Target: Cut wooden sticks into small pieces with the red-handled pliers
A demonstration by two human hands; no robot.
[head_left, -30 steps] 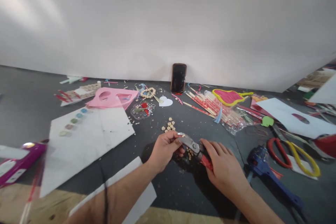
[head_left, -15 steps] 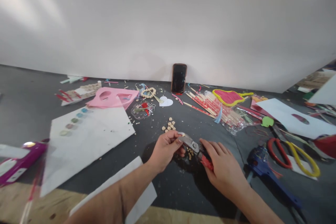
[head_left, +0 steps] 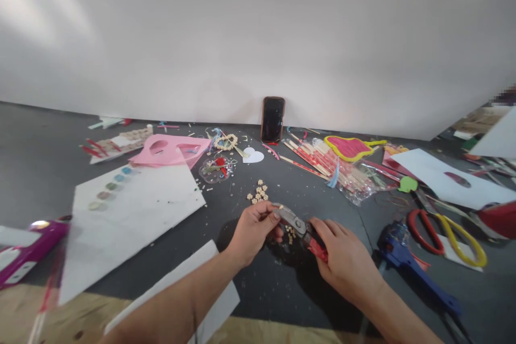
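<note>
My right hand (head_left: pixel 346 252) is wrapped round the red handles of a pair of pliers (head_left: pixel 297 223), whose grey jaws point to the upper left. At the jaw tips, the fingers of my left hand (head_left: pixel 256 231) are pinched together. A tiny pale bit shows by the jaws, but what my left fingers grip is mostly hidden. Several small wooden pieces (head_left: pixel 290 235) lie on the dark table below the pliers. Just beyond my left hand is a cluster of pale flower-shaped pieces (head_left: pixel 258 192).
A phone (head_left: pixel 273 119) leans on the white partition (head_left: pixel 242 37). Bagged red-marked sticks (head_left: pixel 342 172), a blue glue gun (head_left: pixel 415 269) and scissors (head_left: pixel 427 231) are to the right. Leftward lie a white board (head_left: pixel 137 226), pink sheet (head_left: pixel 169 150) and purple glue gun (head_left: pixel 32 250).
The whole view has shifted slightly, so the table items appear a little further left. Both hands and the pliers keep nearly the same pose.
</note>
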